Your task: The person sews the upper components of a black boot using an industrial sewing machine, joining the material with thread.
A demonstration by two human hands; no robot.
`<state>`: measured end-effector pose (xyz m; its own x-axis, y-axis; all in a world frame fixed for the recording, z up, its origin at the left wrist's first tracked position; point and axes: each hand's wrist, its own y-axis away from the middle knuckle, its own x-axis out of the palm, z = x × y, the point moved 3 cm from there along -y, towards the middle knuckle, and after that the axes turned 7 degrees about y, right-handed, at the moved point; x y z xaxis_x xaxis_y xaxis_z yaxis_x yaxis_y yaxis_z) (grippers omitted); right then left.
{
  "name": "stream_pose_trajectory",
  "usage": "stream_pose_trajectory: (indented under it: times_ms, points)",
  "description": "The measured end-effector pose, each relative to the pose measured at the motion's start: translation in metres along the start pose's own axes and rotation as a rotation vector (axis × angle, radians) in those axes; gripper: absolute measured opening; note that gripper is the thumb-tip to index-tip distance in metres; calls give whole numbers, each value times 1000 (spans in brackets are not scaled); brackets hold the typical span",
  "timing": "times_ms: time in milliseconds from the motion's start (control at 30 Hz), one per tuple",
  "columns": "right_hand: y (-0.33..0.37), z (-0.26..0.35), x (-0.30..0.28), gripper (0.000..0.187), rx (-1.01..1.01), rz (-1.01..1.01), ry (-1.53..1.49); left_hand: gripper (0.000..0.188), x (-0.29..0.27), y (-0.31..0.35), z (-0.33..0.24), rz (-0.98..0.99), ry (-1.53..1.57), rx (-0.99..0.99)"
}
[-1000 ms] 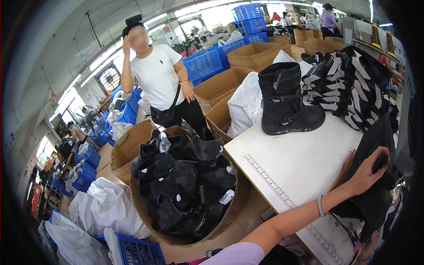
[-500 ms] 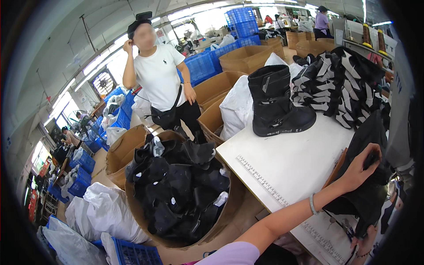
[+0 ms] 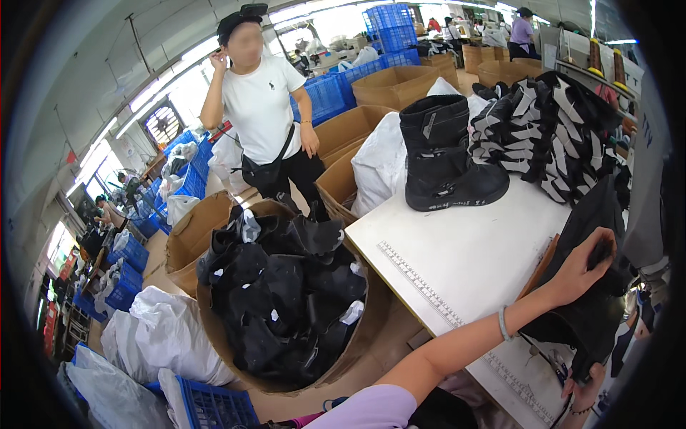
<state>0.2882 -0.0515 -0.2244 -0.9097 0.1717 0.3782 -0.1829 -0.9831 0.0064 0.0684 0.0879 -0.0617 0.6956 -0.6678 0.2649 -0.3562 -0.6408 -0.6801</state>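
A black boot upper piece (image 3: 582,318) lies at the right edge of the white table, beside the grey sewing machine (image 3: 647,207). My left hand (image 3: 587,264), with a bracelet at its wrist, has its fingers curled round the upper part of that piece. Lower down, my right hand (image 3: 587,390) grips the piece's bottom end; some of its fingers are hidden. Behind them a finished black boot (image 3: 450,157) stands upright on the table. To its right is a heap of black and grey boot pieces (image 3: 547,136).
Measuring strips run along the edge of the white table (image 3: 464,243). Left of it stands a cardboard box (image 3: 214,343) full of black boot pieces. White sacks (image 3: 168,332) and a blue crate (image 3: 214,407) are at lower left. A person (image 3: 261,107) in a white shirt stands beyond the box.
The view has shifted slightly, so the box, table and boot sit a little differently in it. Both hands stay on the black piece, which has barely moved.
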Motion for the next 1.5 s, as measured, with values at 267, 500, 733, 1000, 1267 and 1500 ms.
stream_pose_trajectory:
  times_ms: [267,500,733,1000,1267,1500]
  points:
    - [5,4,10,55,-13,110,16,19,2,0,3,-2,-40,28]
    - [7,12,28,54,-56,86,43,19,2,1,6,23,-15,11]
    - [3,2,13,52,-25,88,29,21,-2,0,6,27,-26,18]
    - [-1,-2,0,52,-8,146,13,22,1,0,5,21,-10,22]
    - [1,9,21,45,-75,108,7,24,-2,0,4,34,-23,0]
    - [-1,-5,-5,45,-43,39,-54,26,-1,0,6,16,-12,-4]
